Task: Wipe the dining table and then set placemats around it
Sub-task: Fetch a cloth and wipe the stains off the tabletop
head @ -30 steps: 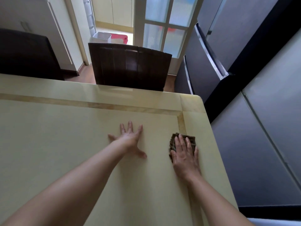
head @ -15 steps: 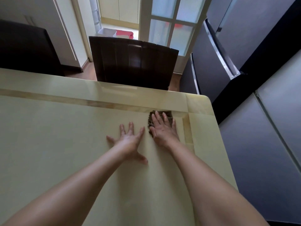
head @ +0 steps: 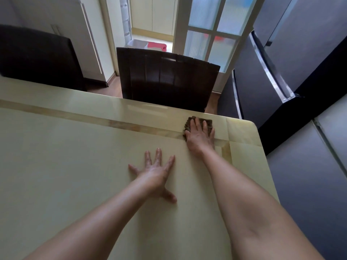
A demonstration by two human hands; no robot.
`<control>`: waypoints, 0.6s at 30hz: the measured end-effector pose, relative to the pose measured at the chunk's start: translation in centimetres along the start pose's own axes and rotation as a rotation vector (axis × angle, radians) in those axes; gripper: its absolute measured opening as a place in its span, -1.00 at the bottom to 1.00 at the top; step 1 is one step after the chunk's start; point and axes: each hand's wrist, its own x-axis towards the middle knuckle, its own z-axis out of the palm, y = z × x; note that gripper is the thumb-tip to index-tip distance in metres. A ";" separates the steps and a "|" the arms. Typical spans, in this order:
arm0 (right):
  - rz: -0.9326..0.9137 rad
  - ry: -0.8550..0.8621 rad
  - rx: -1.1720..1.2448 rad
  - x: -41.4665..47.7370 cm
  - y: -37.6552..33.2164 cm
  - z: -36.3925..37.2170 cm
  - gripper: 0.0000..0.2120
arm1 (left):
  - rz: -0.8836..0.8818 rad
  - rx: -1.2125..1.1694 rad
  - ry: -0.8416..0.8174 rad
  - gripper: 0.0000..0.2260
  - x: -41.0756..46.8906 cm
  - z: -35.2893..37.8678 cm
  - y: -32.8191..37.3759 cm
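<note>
1. One dining table (head: 75, 166), pale yellow and glossy, is filling the near and left part of the view; one darker inlay stripe is running along its far edge and turning down at the far right corner.
2. One cloth (head: 208, 121), dark brown and folded into a small pad, is lying on the table near the far right corner, on the inlay stripe and close to the far edge.
3. One right hand (head: 200, 136) is pressing flat on the cloth with straight fingers, close together, covering most of it; only the cloth's far and left edges are showing.
4. One left hand (head: 156, 173) is resting palm down on the bare table, fingers spread wide, holding nothing. It is sitting nearer than the right hand and to its left, apart from the cloth.
5. Two bare forearms are reaching in from the near edge.
6. Two dark chairs are standing along the far side: one chair (head: 165, 81) just beyond the cloth, a second chair (head: 37, 57) at far left.
7. One grey fridge (head: 272, 72) is standing at far right.
8. One white bin (head: 138, 44) is sitting on the floor beyond the doorway, with one red item (head: 157, 45) just right of it; cannot tell what the item is.
</note>
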 end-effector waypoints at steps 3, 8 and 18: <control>0.114 0.047 -0.006 0.7 3.0 -0.8 -0.45 | 0.007 0.008 0.010 0.14 0.1 0.2 -0.2; 0.237 0.061 -0.042 1.1 3.9 -1.1 -0.45 | 0.010 0.018 0.007 0.15 0.2 0.0 0.0; -0.129 -0.113 -0.008 2.2 -1.7 -0.6 -0.45 | 0.003 0.025 -0.002 0.14 0.0 -0.2 0.1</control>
